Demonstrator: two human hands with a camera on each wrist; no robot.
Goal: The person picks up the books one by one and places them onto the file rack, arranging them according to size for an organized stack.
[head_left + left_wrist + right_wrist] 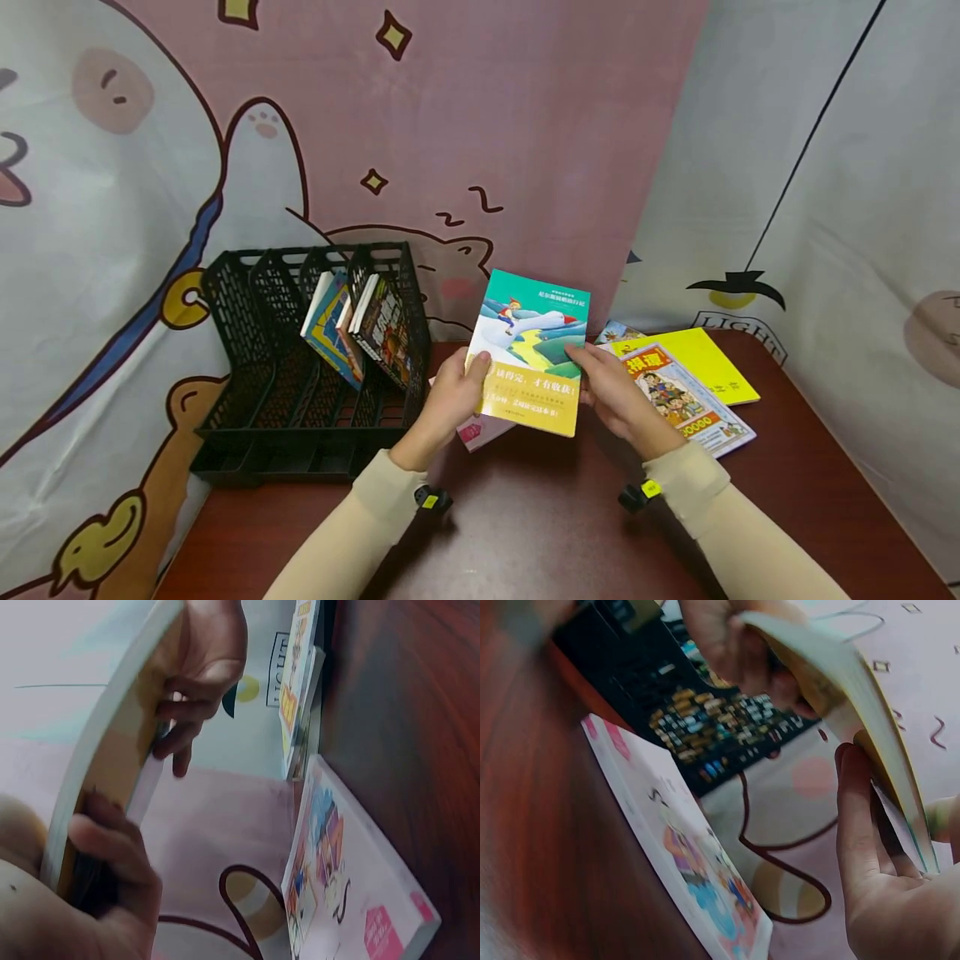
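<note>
A paperback book (528,350) with a green and white cover and a yellow lower band is held up above the table, front cover facing me. My left hand (450,396) grips its lower left edge, thumb on the cover. On the opposite edge my right hand (611,392) pinches it, thumb in front and fingers behind. Both wrist views show fingers curled against the book's back. Below it on the table lies a thick pink-white book (352,877), mostly hidden in the head view.
At the left stands a black slotted book rack (262,375) with several books (386,329) leaning in its right compartments. A yellow book (705,362) and a comic-style book (675,400) overlap at the right of the dark red table (525,533). A printed cloth (525,125) hangs behind.
</note>
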